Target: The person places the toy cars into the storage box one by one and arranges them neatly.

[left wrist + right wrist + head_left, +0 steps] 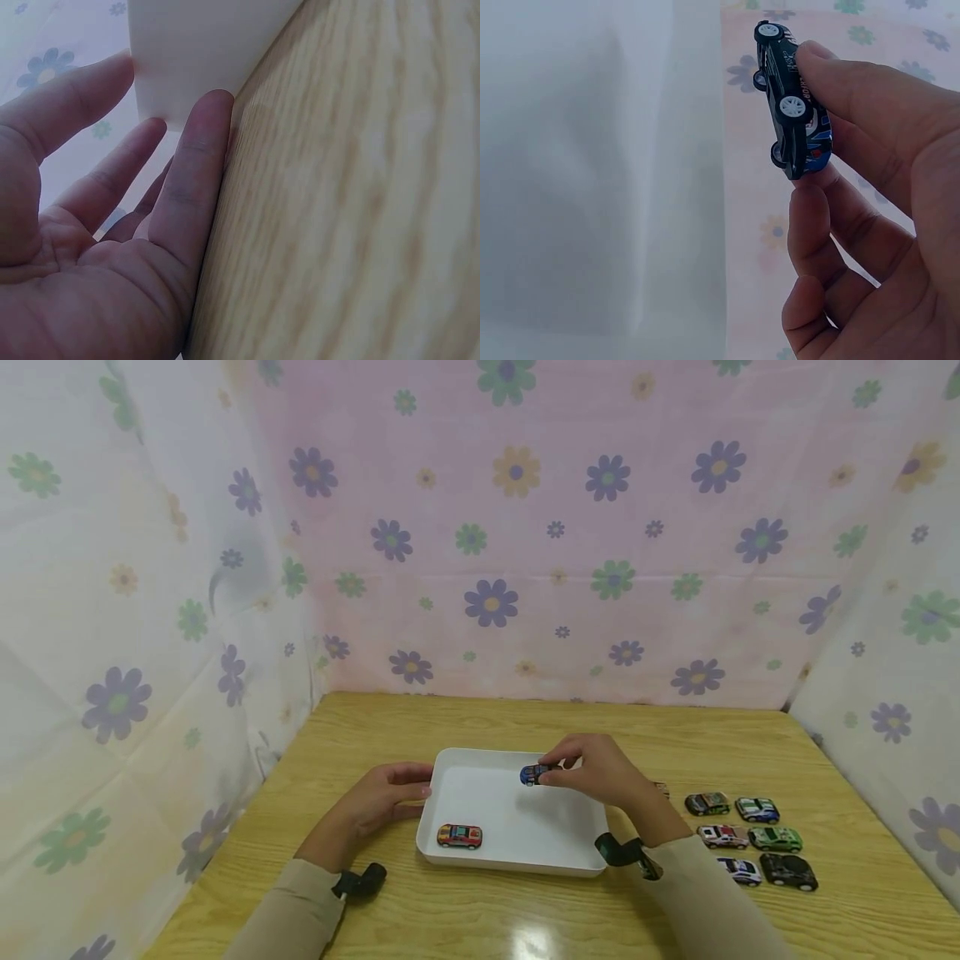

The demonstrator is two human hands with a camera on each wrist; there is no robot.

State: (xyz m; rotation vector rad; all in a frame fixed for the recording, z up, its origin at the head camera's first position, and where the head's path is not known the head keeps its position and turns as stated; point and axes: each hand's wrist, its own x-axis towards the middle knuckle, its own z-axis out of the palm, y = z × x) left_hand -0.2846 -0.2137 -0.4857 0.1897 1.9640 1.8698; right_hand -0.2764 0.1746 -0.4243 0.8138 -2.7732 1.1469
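A white tray [517, 865] lies on the table with a red toy car [459, 836] in its near left corner. Above the tray's far right part, my right hand [600, 768] pinches a blue toy car [532, 774] between thumb and fingers. In the right wrist view the same blue and black car [787, 105] shows its wheels, held by the right hand [877, 195]. My left hand [382, 799] touches the tray's left side; in the left wrist view the left hand [112, 217] has its fingers extended against the tray wall [195, 60].
Right of the tray several toy cars stand in rows on the wooden table [420, 918], among them a green one [776, 838] and a black one [788, 871]. Another is partly hidden behind my right wrist. Flowered cloth [517, 543] hangs behind and on both sides.
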